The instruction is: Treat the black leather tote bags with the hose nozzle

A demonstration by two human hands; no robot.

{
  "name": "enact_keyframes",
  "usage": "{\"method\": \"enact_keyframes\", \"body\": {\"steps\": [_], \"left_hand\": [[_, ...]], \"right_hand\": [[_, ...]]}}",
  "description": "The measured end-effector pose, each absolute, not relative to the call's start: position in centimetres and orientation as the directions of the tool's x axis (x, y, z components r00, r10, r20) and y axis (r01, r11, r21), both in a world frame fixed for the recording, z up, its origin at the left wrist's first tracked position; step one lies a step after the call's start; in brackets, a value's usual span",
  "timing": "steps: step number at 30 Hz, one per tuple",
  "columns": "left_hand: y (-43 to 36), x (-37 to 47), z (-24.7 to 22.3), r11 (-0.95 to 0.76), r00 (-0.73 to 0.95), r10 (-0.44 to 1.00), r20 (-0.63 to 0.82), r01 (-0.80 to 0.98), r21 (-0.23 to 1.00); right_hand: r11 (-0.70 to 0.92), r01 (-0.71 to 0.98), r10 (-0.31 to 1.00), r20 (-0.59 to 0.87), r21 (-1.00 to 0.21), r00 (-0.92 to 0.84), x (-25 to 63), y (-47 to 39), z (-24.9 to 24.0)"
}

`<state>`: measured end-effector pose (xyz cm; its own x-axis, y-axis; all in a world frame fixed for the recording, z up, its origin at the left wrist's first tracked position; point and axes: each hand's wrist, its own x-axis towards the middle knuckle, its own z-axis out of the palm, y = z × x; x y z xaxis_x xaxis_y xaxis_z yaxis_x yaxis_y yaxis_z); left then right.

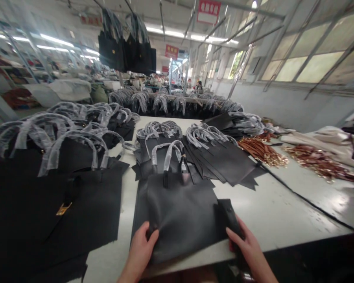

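Head: left hand [141, 244] pinches panel [183, 212]; right hand [246, 237] clasps strip [228, 210].

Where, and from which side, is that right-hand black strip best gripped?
Likely grip the black strip across its narrow width, short of the far end, from the right, as the right hand does: it's long and slim, with the black panel to its left.

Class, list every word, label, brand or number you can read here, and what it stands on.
None can be read for certain.
Upper red-and-white sign: characters too blurred to read.
Lower red sign: too blurred.
Red banner, upper left: too blurred.
Black bag, front middle: no lettering shows.
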<state>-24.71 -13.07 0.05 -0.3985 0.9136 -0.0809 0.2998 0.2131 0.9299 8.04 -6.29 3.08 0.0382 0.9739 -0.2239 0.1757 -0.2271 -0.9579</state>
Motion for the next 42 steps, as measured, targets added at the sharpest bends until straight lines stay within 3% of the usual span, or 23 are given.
{"method": "enact_keyframes", "body": {"steps": [2,4,5,7,9,10,12,14,16,18,30,38,42], "left_hand": [[-16.4,-25.8,0.0,0.257,-0.324,0.933,-0.157,0.293,0.921],[-18.8,-27.4,1.0,0.289,-0.209,0.953,-0.222,0.394,0.872],[-19.7,-28.3,1.8,0.326,-0.192,0.945,-0.265,0.496,0.805],[-20.3,-29.7,3.6,0.444,-0.289,0.892,-0.347,0.702,0.557],[-19.7,-30.0,5.1,0.535,-0.459,0.841,-0.285,0.784,0.315],[-19.0,-29.6,5.5,0.534,-0.496,0.845,-0.199,0.8,0.274],[-16.9,-28.0,5.7,0.377,-0.41,0.912,0.026,0.861,0.341],[-14.6,-25.7,4.9,0.112,-0.22,0.949,0.225,0.904,0.412],[-12.6,-23.5,3.7,-0.09,-0.04,0.951,0.305,0.912,0.4],[-11.2,-22.1,2.5,-0.18,0.072,0.952,0.299,0.919,0.351],[-10.8,-21.5,1.9,-0.211,0.127,0.957,0.259,0.921,0.327],[-11.0,-21.3,1.7,-0.206,0.124,0.957,0.264,0.928,0.311],[-11.1,-21.3,1.5,-0.222,0.135,0.951,0.277,0.924,0.311]], "right_hand": [[-0.235,0.194,0.97,-0.242,-0.952,-0.01,8.2,-6.4,3.8],[-0.243,0.217,0.96,-0.266,-0.946,-0.084,8.4,-6.4,4.9],[-0.252,0.231,0.95,-0.285,-0.94,-0.124,8.4,-6.3,5.5],[-0.281,0.269,0.921,-0.338,-0.921,-0.193,8.1,-6.2,6.9],[-0.31,0.309,0.886,-0.391,-0.899,-0.25,7.2,-5.8,8.2],[-0.313,0.325,0.868,-0.408,-0.892,-0.284,6.7,-5.6,8.8],[-0.309,0.346,0.831,-0.429,-0.886,-0.355,5.4,-4.9,9.7],[-0.312,0.368,0.784,-0.456,-0.876,-0.422,4.3,-4.0,10.1],[-0.329,0.391,0.731,-0.494,-0.859,-0.471,3.3,-3.0,10.4],[-0.346,0.422,0.69,-0.532,-0.838,-0.491,2.4,-2.0,10.5],[-0.414,0.516,0.597,-0.652,-0.75,-0.468,1.4,0.7,11.3],[-0.29,0.452,0.838,-0.452,-0.843,-0.305,1.0,2.6,12.0],[-0.343,0.505,0.808,-0.523,-0.792,-0.271,4.6,2.4,13.0]]}}
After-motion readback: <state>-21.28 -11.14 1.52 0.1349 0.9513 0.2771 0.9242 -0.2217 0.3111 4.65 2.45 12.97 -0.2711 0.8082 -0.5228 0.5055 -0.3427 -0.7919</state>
